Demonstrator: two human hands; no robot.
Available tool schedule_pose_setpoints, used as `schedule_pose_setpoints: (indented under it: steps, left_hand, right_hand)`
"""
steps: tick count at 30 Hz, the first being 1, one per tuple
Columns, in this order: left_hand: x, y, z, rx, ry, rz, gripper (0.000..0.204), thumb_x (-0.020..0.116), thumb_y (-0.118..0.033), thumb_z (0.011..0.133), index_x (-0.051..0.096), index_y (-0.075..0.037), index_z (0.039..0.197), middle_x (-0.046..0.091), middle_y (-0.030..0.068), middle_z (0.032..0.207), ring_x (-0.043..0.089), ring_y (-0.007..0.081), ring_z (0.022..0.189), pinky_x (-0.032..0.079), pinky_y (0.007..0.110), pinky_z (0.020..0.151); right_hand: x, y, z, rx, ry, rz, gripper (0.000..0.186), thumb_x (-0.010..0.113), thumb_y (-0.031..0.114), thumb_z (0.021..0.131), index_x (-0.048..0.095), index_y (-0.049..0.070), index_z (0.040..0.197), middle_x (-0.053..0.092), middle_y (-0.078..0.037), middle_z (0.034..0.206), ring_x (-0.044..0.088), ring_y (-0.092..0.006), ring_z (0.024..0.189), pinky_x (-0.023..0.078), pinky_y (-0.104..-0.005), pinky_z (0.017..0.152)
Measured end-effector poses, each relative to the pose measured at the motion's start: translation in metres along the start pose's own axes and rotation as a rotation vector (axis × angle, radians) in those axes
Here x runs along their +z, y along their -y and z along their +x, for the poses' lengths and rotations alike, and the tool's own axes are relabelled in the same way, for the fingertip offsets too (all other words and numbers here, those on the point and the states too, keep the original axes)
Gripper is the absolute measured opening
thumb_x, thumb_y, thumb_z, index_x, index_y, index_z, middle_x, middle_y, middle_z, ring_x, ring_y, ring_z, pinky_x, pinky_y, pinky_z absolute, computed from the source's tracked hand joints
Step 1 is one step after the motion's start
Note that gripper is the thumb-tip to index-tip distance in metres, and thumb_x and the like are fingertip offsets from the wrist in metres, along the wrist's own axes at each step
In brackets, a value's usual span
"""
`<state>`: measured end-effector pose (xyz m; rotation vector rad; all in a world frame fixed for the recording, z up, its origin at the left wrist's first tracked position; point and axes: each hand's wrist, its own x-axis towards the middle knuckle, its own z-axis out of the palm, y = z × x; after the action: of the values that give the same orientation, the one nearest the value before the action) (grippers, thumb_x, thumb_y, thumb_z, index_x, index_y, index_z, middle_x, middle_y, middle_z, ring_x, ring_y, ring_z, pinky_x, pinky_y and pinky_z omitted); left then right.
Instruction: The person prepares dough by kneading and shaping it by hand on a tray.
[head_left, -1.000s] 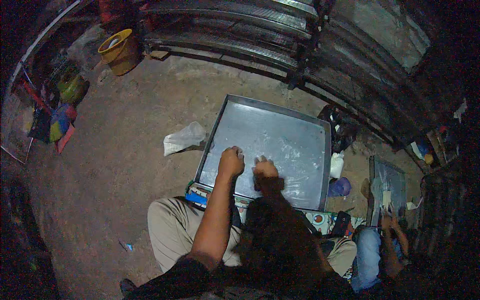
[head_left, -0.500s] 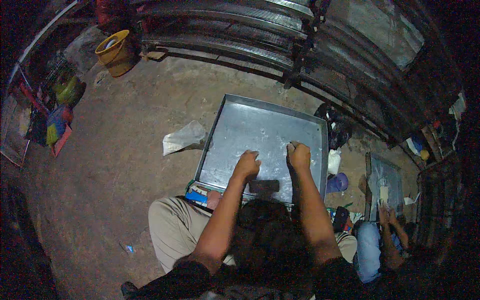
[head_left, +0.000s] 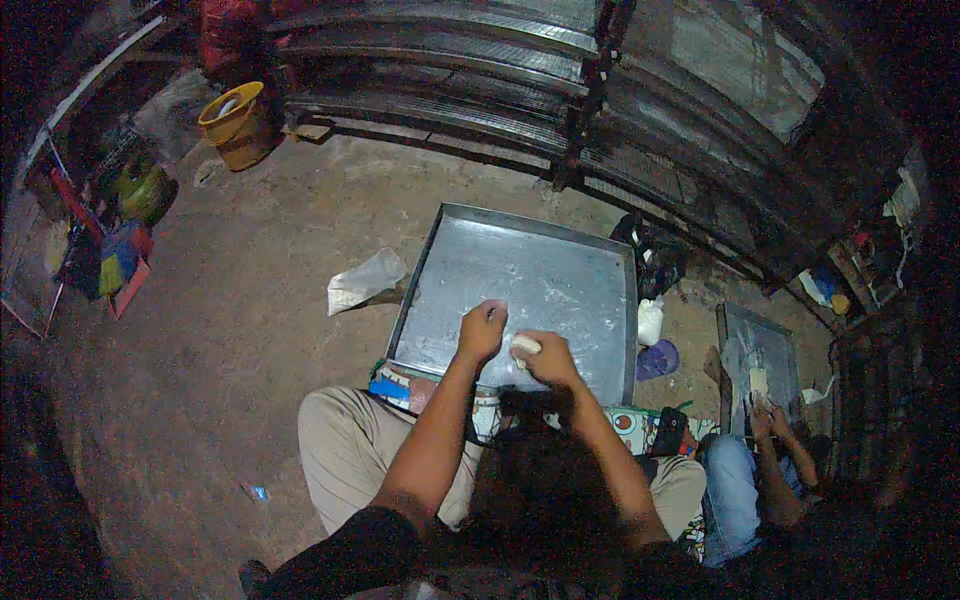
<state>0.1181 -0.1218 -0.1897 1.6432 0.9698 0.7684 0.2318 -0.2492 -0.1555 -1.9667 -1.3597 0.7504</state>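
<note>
A square metal tray (head_left: pixel 525 265) with white smears lies before my crossed legs. My left hand (head_left: pixel 483 328) is curled closed over its lower middle; whatever its fingers may hold is hidden. Just right of it, my right hand (head_left: pixel 548 355) grips a pale dough-like piece (head_left: pixel 527 344) above the tray's near part. A patterned mat (head_left: pixel 625 430) with a dark phone (head_left: pixel 670 430) shows beyond my knees, at the tray's near edge.
A white bag (head_left: pixel 362 283) lies left of the tray, a white sack (head_left: pixel 649 322) and purple container (head_left: pixel 658 357) right. Another person's hands (head_left: pixel 768 420) touch pale dough (head_left: pixel 759 382) on a second tray (head_left: pixel 740 335). Behind are metal racks (head_left: pixel 440 55) and a yellow bucket (head_left: pixel 233 130).
My right hand has come from the tray's right side toward the middle and lower, with the pale piece now showing in it. My left hand has shifted slightly left since half a second ago.
</note>
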Motion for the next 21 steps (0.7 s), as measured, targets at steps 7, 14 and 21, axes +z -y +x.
schedule_pose_setpoints:
  steps: [7,14,21]
  left_hand:
    - [0.034,-0.033,-0.021,-0.494,0.169,-0.803,0.074,0.034,-0.069,0.096,0.057,-0.006,0.127,0.064,0.0052,0.111,0.062,0.0167,0.096,0.049,0.033,0.074]
    - [0.012,-0.005,-0.024,-0.555,0.029,-0.992,0.055,0.049,-0.057,0.096,0.064,-0.005,0.106,0.068,0.0066,0.083,0.065,0.02,0.07,0.053,0.037,0.058]
    - [0.001,-0.009,-0.006,-0.739,0.048,-0.969,0.033,0.061,-0.039,0.089,0.058,-0.008,0.077,0.055,0.0067,0.06,0.054,0.0222,0.046,0.043,0.04,0.042]
  right_hand:
    - [0.004,-0.051,-0.015,-0.091,-0.395,1.112,0.05,0.048,0.03,0.103,0.038,0.004,0.145,0.049,-0.018,0.137,0.053,-0.0326,0.123,0.046,-0.0456,0.103]
    - [0.024,0.037,-0.029,-0.113,-0.239,-0.357,0.063,0.047,0.03,0.101,0.019,0.008,0.153,0.047,-0.026,0.14,0.045,-0.0412,0.131,0.027,-0.0634,0.108]
    - [0.007,0.007,-0.004,-0.052,-0.554,0.649,0.056,0.04,0.043,0.104,0.041,0.003,0.143,0.067,-0.018,0.114,0.065,-0.0249,0.098,0.052,-0.0337,0.084]
